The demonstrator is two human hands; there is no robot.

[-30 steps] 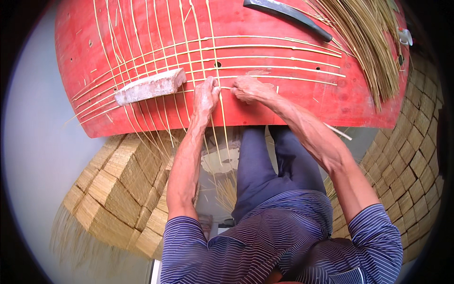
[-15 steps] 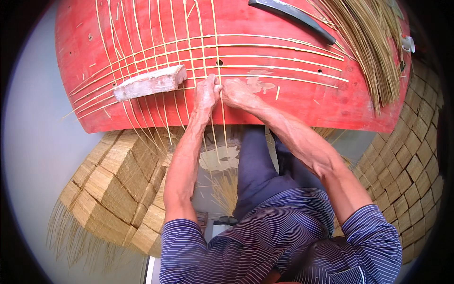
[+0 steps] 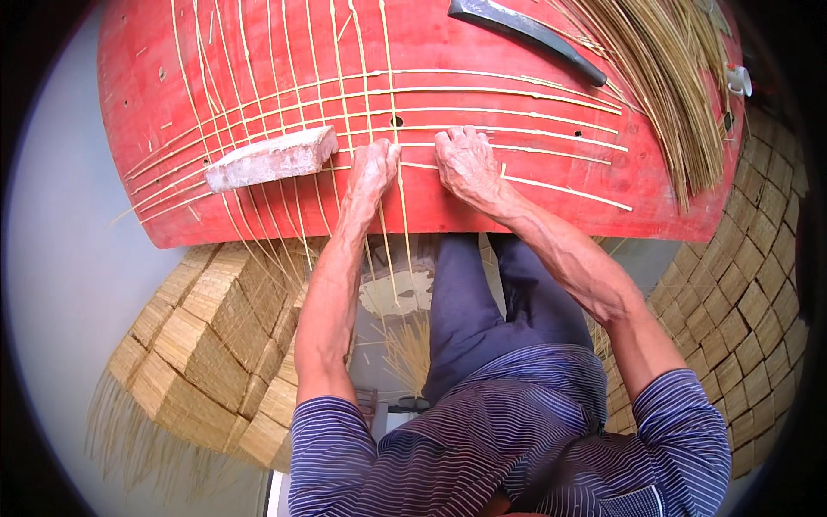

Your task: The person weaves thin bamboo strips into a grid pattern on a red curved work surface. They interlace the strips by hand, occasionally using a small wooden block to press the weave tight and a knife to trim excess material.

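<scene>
Thin pale plant strips (image 3: 482, 90) lie woven in a loose open grid on a red board (image 3: 551, 181). My left hand (image 3: 373, 169) is closed at the near edge of the grid, over an upright strip (image 3: 401, 194) and the near end of a crosswise one; its fingertips are partly hidden. A little to the right, my right hand (image 3: 466, 165) is closed on this crosswise strip (image 3: 568, 192). The strip shows between my hands and slants out past the right one. A whitish block (image 3: 271, 158) rests across the strips left of my left hand.
A curved blade with a dark handle (image 3: 538, 43) lies at the far side. Beside it is a bundle of dry strips (image 3: 668, 95); a white cup (image 3: 739, 81) stands by the board's right edge. Large woven pieces (image 3: 215, 345) sit below the board.
My right hand has moved right, away from my left. The crosswise strip now shows between my hands and extends right of the right one. My left hand has barely shifted.
</scene>
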